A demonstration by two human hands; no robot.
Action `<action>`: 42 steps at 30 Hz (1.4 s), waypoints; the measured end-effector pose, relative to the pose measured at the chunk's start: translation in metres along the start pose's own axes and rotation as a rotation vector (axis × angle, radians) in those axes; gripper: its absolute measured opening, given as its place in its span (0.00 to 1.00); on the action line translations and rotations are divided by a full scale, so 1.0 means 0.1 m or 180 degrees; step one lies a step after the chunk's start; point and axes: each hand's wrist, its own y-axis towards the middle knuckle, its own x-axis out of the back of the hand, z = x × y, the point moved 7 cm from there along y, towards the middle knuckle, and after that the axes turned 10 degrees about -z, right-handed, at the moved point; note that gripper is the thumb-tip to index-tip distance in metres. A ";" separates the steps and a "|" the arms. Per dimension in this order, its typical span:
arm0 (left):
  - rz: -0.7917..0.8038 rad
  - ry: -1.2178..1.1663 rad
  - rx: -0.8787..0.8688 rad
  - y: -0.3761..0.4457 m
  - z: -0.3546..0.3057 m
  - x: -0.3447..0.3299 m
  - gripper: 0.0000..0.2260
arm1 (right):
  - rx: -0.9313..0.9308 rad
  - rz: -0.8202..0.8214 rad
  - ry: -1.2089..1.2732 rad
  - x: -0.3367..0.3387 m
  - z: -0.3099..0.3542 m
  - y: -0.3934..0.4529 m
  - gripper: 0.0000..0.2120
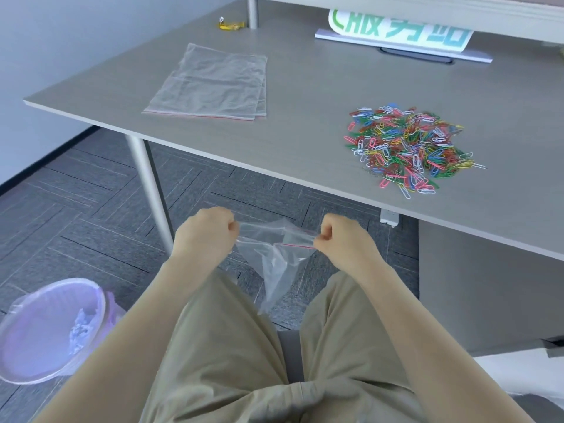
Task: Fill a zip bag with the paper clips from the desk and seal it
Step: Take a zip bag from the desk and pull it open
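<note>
- Zip bag: hanging at lower centre of the frame, below the desk edge and above the lap; empty as far as can be seen.
- Left hand: curling its fingers and pinching the bag's left top corner.
- Right hand: curling likewise, pinching the right end by the red zip line.
- Paper clips: lying in a loose coloured heap at right of centre on the desk, well apart from the bag.
- Spare bags: lying flat in a stack at upper left of the desk.
- Step in hand, by judgement: opening the mouth. Doing it well is likely meaning parting the two lips with the thumbs, not tugging the ends, then bringing the mouth up beside the heap.
- Hard to make out: whether the zip is parting or closed; clear film is blurring the edges.
- Fingertips: tucking under on both hands, hidden.
- Bin: sitting at lower left, contents unclear.
- Sign: standing at upper right, cut off by the shelf above.
</note>
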 end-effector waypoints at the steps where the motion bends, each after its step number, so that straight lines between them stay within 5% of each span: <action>1: 0.0071 0.0045 0.0000 -0.01 -0.04 -0.04 0.13 | 0.0074 -0.0132 -0.0002 0.04 0.07 0.01 0.03; 10: 0.0111 0.0102 0.0012 -0.12 -0.52 -0.18 0.10 | 0.0730 -0.0228 0.0724 -0.04 0.81 -0.16 0.13; 15: -0.0220 -0.0043 -0.0082 -0.09 -0.43 -0.01 0.16 | 0.0202 0.0485 0.0177 -0.18 0.43 -0.22 0.11; 22: -0.0169 0.0187 -0.0397 -0.03 -0.60 0.06 0.16 | 0.0100 0.1828 0.0135 -0.11 0.02 -0.41 0.42; 25: -0.0095 0.0170 -0.0485 -0.08 -0.70 0.00 0.17 | 0.0323 0.1549 -0.0075 0.10 -0.10 -0.37 0.41; 28: -0.0077 0.0051 -0.0368 -0.12 -0.76 -0.04 0.17 | 0.0476 0.0868 0.0248 0.31 -0.06 -0.38 0.27; 31: 0.0019 -0.0142 -0.0267 -0.17 -0.85 -0.13 0.16 | 0.0353 0.0759 0.0677 0.34 0.03 -0.50 0.21; 37: 0.0171 -0.0518 -0.0078 -0.17 -0.95 -0.21 0.16 | 0.0911 0.0051 -0.0218 0.55 0.02 -0.50 0.08; 42: 0.0264 -0.1343 -0.1121 -0.40 -1.38 -0.09 0.15 | 0.0957 -0.0539 -0.0027 0.74 -0.18 -0.43 0.09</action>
